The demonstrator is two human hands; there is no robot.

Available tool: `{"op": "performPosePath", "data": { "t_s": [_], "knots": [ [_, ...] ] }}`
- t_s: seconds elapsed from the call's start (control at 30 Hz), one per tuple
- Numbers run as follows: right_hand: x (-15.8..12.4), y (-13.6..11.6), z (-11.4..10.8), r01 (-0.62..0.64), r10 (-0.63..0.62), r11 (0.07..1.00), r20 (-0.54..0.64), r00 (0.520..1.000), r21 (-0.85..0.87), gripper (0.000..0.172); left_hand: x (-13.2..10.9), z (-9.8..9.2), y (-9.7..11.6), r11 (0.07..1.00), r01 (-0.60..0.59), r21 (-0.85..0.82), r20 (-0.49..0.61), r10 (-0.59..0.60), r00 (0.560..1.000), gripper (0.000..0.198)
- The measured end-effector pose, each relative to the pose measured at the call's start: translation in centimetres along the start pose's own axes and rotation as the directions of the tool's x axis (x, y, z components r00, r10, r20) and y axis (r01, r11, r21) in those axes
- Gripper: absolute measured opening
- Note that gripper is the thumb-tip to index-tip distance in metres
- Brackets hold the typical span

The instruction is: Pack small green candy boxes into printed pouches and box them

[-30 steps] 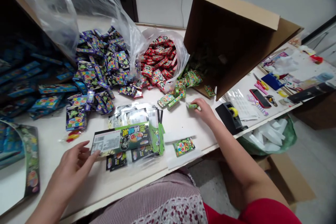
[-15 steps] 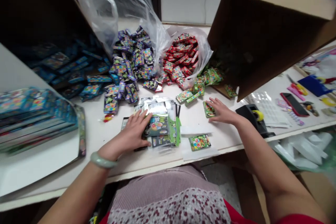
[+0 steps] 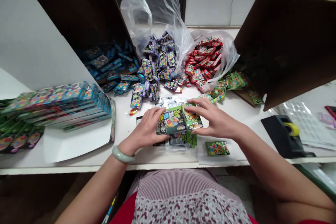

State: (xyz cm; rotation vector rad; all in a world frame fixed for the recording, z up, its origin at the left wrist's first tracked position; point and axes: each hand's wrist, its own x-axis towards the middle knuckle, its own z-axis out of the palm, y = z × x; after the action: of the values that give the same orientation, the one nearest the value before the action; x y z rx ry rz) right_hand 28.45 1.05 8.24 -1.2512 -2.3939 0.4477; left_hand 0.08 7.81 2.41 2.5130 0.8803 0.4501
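At the time of inspection, the right hand (image 3: 216, 120) had shifted from the bare table right of centre to the middle of the frame, bringing a green packet (image 3: 193, 118) with it; half a second earlier, that hand was out beside the packet on the table. The left hand (image 3: 147, 126), earlier spread over the pile, was found closed on the left part of a dark printed sleeve (image 3: 172, 122), thumb along the near edge and fingers along the far edge. In this inspector's judgement, the change meant that packet and sleeve had been brought together for joint handling. The green packet lay at the sleeve's right end, directly left of the right palm, pinched between that hand's thumb below and fingers above; whether any part of it sat inside the sleeve could not be determined. Beneath both lay the stack of sleeves (image 3: 193, 141), partly covered. A second green packet (image 3: 217, 148) remained on white paper (image 3: 204, 159) at lower right of centre, untouched and near the right forearm. Purple packets (image 3: 160, 56) and red packets (image 3: 203, 56) stood heaped at upper centre, apart from both hands.
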Motion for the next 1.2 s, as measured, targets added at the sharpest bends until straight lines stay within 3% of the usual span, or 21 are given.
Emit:
{"op": "performPosePath", "data": {
  "t_s": [0.17,0.3,0.53,0.87,1.03,1.2],
  "knots": [
    [0.9,0.5,0.7,0.027,-0.019,0.998,0.128,0.992,-0.059,0.063,-1.5,-0.5,-0.5,1.0,0.004,0.001,-0.05,-0.004,0.999,0.094],
    [1.2,0.3,0.1,0.042,-0.032,0.998,0.187,0.982,-0.052,0.057,-1.9,-0.8,-0.9,0.999,-0.028,0.024,-0.023,0.028,0.999,0.092],
    [1.5,0.0,-1.2,0.078,-0.096,0.992,0.21,0.973,0.094,0.061,-2.0,-0.6,-0.9,1.0,0.003,0.009,-0.039,-0.003,0.999,0.093],
    [2.5,0.5,0.2,0.067,-0.061,0.997,0.141,0.988,-0.037,0.058,-2.1,0.1,-0.4,0.988,-0.023,-0.155,0.013,0.025,1.0,0.092],
    [2.6,0.7,0.8,0.089,-0.077,0.995,0.184,0.98,-0.055,0.072,-2.3,0.3,-0.4,0.986,-0.029,-0.165,0.006,0.031,1.0,0.089],
    [2.7,0.8,0.7,0.106,-0.092,0.993,0.195,0.976,-0.06,0.067,-2.4,-0.1,-0.9,0.979,-0.065,-0.191,0.028,0.071,0.997,0.087]
  ]
}}
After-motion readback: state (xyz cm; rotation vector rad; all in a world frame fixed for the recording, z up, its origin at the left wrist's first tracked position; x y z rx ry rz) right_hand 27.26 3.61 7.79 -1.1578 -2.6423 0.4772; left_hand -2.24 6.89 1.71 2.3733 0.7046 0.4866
